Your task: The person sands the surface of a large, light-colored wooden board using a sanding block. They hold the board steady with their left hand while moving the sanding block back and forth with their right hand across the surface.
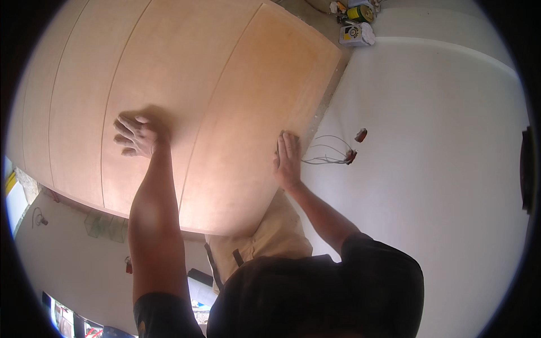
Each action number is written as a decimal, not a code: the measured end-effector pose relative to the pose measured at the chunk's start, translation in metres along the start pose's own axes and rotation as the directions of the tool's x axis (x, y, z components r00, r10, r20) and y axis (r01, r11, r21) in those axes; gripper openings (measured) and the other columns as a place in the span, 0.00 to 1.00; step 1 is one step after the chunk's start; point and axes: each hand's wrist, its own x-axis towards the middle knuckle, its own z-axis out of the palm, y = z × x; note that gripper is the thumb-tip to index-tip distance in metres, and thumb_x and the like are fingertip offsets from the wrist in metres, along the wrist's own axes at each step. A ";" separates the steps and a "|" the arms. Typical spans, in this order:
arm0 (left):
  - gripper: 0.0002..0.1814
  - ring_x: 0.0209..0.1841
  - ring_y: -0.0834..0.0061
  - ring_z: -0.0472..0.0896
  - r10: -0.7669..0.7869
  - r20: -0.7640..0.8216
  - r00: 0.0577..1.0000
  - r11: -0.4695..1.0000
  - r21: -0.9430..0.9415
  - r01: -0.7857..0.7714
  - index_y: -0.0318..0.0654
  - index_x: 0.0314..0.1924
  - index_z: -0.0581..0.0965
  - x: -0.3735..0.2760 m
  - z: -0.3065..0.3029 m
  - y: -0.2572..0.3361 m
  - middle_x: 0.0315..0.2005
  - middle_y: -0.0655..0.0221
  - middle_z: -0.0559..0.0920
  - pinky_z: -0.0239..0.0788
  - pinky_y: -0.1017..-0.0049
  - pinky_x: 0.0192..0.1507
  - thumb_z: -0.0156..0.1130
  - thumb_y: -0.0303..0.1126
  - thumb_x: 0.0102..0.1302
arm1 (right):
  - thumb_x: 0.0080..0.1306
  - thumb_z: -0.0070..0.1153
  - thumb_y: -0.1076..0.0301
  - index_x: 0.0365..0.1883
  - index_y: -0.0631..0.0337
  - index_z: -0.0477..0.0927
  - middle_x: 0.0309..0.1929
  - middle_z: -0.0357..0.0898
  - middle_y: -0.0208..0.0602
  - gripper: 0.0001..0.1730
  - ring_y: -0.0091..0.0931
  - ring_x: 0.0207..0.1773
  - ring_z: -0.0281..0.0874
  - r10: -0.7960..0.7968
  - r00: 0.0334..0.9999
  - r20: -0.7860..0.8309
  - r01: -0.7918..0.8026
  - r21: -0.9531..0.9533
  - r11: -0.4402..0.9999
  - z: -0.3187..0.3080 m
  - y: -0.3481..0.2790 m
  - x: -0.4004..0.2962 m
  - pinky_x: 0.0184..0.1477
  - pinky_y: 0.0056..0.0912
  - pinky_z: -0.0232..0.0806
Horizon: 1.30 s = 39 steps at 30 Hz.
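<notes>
A large, pale wooden panel (236,114) with several parallel grooves spreads out before me. My left hand (137,135) lies with fingers spread on its surface, beside one of the grooves, and holds nothing. Close to the panel's right edge, my right hand (288,158) presses down a thin brown pad (296,138), which looks like a sanding pad. The fingers cover most of the pad, so its exact kind is hard to tell. Around that hand the wood has a more orange tone towards the far right corner.
A white wall (414,169) runs along the right. Grey wires (325,160) stick out of a wall opening near my right hand, with a second opening (360,135) beside it. Containers, including a white one (355,35) and a green can (360,14), stand beyond the far corner.
</notes>
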 end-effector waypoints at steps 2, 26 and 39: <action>0.37 0.83 0.55 0.45 0.003 -0.009 1.000 1.000 0.008 -0.003 0.56 0.83 0.51 0.002 0.003 0.005 0.83 0.79 0.48 0.34 0.41 0.77 0.31 0.55 0.77 | 0.80 0.40 0.57 0.77 0.70 0.59 0.82 0.52 0.53 0.34 0.50 0.84 0.45 0.073 0.994 -0.085 -0.081 -0.103 0.991 0.004 0.037 0.068 0.81 0.64 0.37; 0.37 0.84 0.57 0.43 0.004 -0.002 1.000 1.000 -0.008 -0.004 0.55 0.83 0.50 -0.001 0.003 0.008 0.84 0.80 0.46 0.32 0.42 0.78 0.28 0.55 0.77 | 0.79 0.39 0.53 0.79 0.66 0.58 0.81 0.54 0.51 0.36 0.49 0.83 0.48 0.167 0.966 -0.198 -0.186 -0.081 0.979 0.009 0.044 0.101 0.80 0.62 0.39; 0.38 0.83 0.54 0.45 0.055 -0.042 0.998 0.992 -0.109 -0.060 0.56 0.82 0.52 0.000 0.013 0.009 0.83 0.77 0.49 0.30 0.40 0.77 0.31 0.55 0.76 | 0.81 0.35 0.52 0.78 0.66 0.58 0.81 0.55 0.52 0.35 0.50 0.82 0.51 0.234 0.906 -0.353 -0.246 0.011 0.969 -0.038 0.135 0.279 0.80 0.60 0.41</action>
